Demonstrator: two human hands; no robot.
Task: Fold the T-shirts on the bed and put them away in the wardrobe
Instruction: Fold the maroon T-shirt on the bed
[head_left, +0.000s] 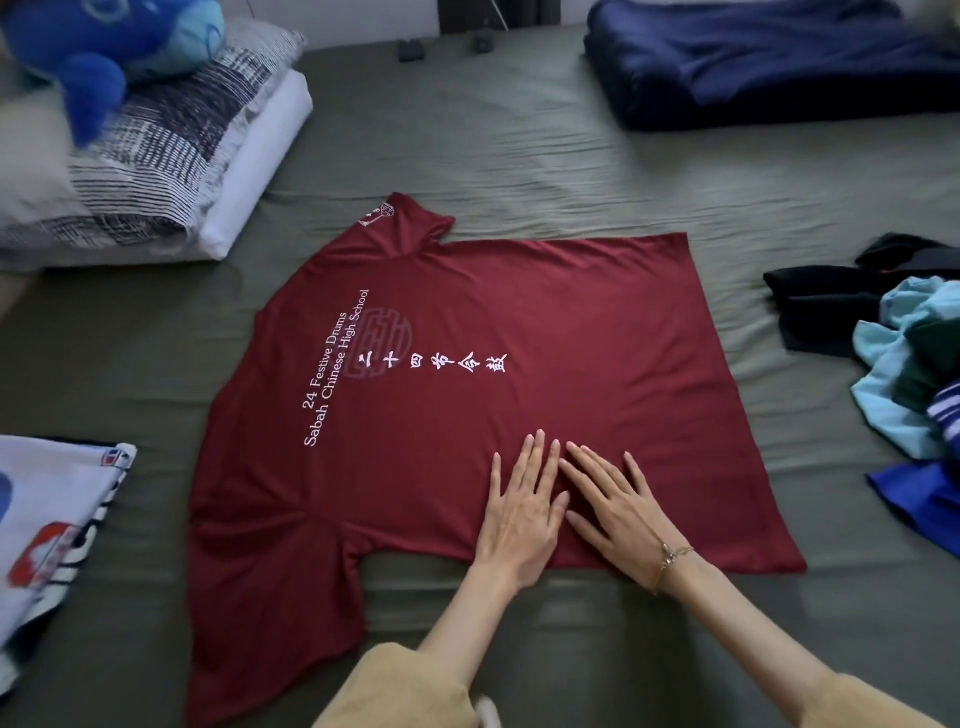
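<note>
1. Head view: I see a maroon T-shirt spread flat on the bed, which carries an olive-grey sheet. The shirt lies sideways to me, collar toward the left, hem toward the right, white lettering and Chinese characters across its back.
2. My left hand lies flat on the shirt near its lower edge, fingers straight and slightly spread, palm down, gripping nothing.
3. My right hand lies flat just beside it on the same stretch of shirt, fingers straight, angled up and to the left; its fingertips touch or nearly touch the left hand's fingers, and I cannot tell which. A thin bracelet sits on that wrist. Both forearms come out of tan sleeves at the bottom of the view.
4. Right of the shirt, well apart from its hem, is a loose pile of clothes: black, light blue, dark green and bright blue pieces heaped together.
5. Left of the shirt, near its lower sleeve, lies a folded white printed garment.
6. Up and left of the shirt, pillows are stacked, with a blue plush toy on top.
7. Up and right of the shirt, at the far side of the bed, a navy blanket lies bunched.
</note>
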